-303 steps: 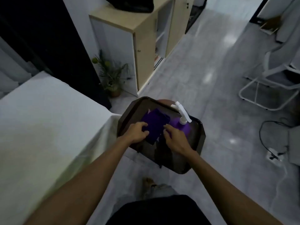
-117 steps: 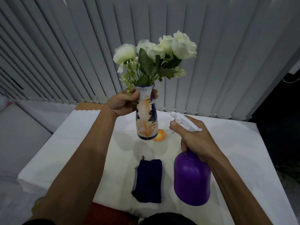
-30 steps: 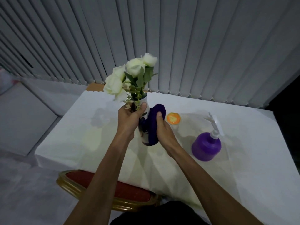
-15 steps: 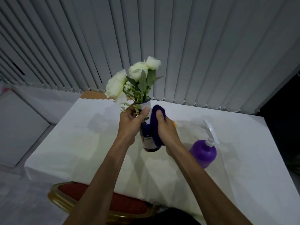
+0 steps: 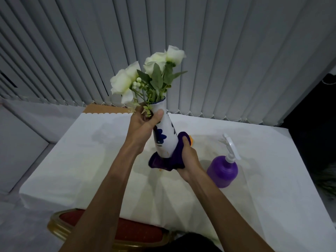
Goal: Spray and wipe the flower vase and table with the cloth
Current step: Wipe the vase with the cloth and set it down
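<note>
- The left hand (image 5: 143, 124) held the flower vase (image 5: 164, 132) by its neck, thumb pressed across the front just under the rim, its grip clenched around the neck.
- The vase was lifted clear of the bench (image 5: 87, 160) and tilted, its mouth leaning toward the far left and its base toward the near right.
- White roses (image 5: 125, 80) with green leaves stood out of the vase mouth, spreading up and to the left.
- The right hand (image 5: 189, 157) was wrapped around the purple cloth (image 5: 167, 160) and pressed it against the lower body and base of the vase; its grip was closed on the cloth.
- The cloth bunched under the base, with a loose fold hanging out on the left side.
- The vase showed white glaze with blue painted marks on the side facing the camera.
- A purple spray bottle (image 5: 222, 171) with a white trigger head stood upright on the bench, just right of the right wrist, touched by neither hand.
- A small orange object (image 5: 190, 140) lay on the bench behind the right hand, mostly hidden.
- A white covering lay over the bench; a red-cushioned chair (image 5: 127, 231) with a gold frame sat at its near edge.
- Grey vertical blinds (image 5: 218, 51) hung behind the far edge.
</note>
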Action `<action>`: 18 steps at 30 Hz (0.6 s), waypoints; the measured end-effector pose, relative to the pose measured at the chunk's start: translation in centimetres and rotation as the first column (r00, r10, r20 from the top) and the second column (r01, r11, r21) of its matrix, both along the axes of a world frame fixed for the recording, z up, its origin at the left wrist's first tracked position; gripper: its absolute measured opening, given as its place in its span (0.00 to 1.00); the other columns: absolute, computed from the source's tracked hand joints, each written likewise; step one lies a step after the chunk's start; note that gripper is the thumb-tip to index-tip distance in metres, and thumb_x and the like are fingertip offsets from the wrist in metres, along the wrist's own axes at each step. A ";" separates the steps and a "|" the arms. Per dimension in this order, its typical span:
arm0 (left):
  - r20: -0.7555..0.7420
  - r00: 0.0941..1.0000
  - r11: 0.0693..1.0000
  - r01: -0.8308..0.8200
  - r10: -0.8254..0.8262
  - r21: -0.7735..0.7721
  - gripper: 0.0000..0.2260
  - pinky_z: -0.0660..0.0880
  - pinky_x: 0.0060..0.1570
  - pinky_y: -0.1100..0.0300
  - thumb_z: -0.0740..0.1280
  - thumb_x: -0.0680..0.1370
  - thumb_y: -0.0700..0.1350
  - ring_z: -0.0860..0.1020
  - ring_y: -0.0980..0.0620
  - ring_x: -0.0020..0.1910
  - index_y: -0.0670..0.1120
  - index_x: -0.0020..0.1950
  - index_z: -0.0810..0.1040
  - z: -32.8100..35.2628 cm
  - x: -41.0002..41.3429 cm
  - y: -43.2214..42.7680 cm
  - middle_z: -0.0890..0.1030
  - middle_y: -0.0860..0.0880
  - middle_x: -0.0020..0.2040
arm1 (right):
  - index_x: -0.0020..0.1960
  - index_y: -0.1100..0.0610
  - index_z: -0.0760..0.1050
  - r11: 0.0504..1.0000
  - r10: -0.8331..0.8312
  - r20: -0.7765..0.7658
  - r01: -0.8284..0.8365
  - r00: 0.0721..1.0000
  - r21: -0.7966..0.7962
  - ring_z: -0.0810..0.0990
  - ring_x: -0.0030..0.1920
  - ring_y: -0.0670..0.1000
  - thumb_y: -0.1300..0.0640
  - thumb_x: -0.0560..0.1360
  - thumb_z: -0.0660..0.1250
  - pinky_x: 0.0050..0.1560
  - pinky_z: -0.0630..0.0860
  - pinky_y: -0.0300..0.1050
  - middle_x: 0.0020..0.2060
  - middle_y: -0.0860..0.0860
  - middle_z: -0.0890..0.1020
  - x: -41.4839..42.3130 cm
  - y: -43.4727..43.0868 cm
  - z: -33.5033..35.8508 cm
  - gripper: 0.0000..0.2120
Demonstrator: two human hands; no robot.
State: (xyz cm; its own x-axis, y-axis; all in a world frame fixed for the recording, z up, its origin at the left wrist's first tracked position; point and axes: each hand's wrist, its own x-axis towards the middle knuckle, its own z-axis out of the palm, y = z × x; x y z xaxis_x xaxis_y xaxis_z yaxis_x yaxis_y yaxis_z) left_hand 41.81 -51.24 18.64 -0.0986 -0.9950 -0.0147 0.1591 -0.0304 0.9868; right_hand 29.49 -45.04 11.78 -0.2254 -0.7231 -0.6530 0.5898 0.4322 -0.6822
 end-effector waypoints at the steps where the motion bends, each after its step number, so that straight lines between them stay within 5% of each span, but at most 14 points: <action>1: 0.088 0.995 0.999 -0.036 0.038 -0.022 0.20 0.80 0.59 0.52 0.76 0.74 0.48 0.83 0.51 0.58 0.47 0.64 0.76 0.1 -0.2 0.0 0.84 0.50 0.57 | 0.64 0.57 0.77 1.000 -0.011 -0.035 0.011 0.999 -0.011 0.84 0.57 0.63 0.43 0.83 0.60 0.56 0.82 0.61 0.57 0.59 0.85 0.3 -0.1 0.0 0.20; 4: 0.248 0.953 0.984 -0.157 0.172 -0.077 0.28 0.81 0.56 0.52 0.79 0.66 0.60 0.83 0.55 0.55 0.50 0.61 0.79 0.3 -0.7 0.1 0.85 0.54 0.55 | 0.66 0.56 0.76 0.999 -0.037 -0.184 0.032 0.982 -0.033 0.83 0.57 0.60 0.44 0.84 0.58 0.60 0.82 0.60 0.57 0.56 0.84 0.7 0.1 0.1 0.19; 11: 0.246 0.958 0.989 -0.141 0.150 -0.054 0.27 0.82 0.56 0.49 0.78 0.64 0.59 0.84 0.54 0.53 0.48 0.59 0.82 0.3 -0.8 0.3 0.86 0.53 0.52 | 0.58 0.45 0.74 0.950 -0.028 -0.617 -0.172 0.786 -0.262 0.80 0.51 0.48 0.44 0.86 0.54 0.57 0.78 0.48 0.50 0.45 0.81 1.4 1.2 4.0 0.11; 14: 0.288 0.951 0.994 -0.102 0.108 -0.036 0.23 0.82 0.55 0.48 0.78 0.66 0.58 0.85 0.52 0.52 0.49 0.57 0.82 -0.1 -1.2 0.5 0.87 0.51 0.51 | 0.68 0.45 0.74 0.905 0.018 -0.623 -0.278 0.782 -0.323 0.80 0.52 0.43 0.40 0.85 0.52 0.57 0.77 0.43 0.49 0.38 0.79 1.8 1.1 5.5 0.19; 18: 0.125 0.990 0.998 -0.064 0.063 0.001 0.12 0.82 0.53 0.50 0.77 0.72 0.43 0.86 0.48 0.50 0.44 0.54 0.83 0.4 -0.5 0.4 0.87 0.46 0.50 | 0.67 0.49 0.79 0.949 0.170 -0.521 -0.281 0.837 -0.142 0.82 0.56 0.52 0.31 0.81 0.50 0.55 0.79 0.48 0.58 0.49 0.84 0.6 0.6 2.9 0.31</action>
State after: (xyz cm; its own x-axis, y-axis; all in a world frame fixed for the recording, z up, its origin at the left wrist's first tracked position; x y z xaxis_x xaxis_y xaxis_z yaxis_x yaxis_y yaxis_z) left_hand 41.30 -50.89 18.99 -0.0320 -0.9991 -0.0282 0.0364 -0.0294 0.9989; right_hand 30.05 -44.47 14.67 -0.2928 -0.8976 -0.3296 0.0513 0.3295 -0.9428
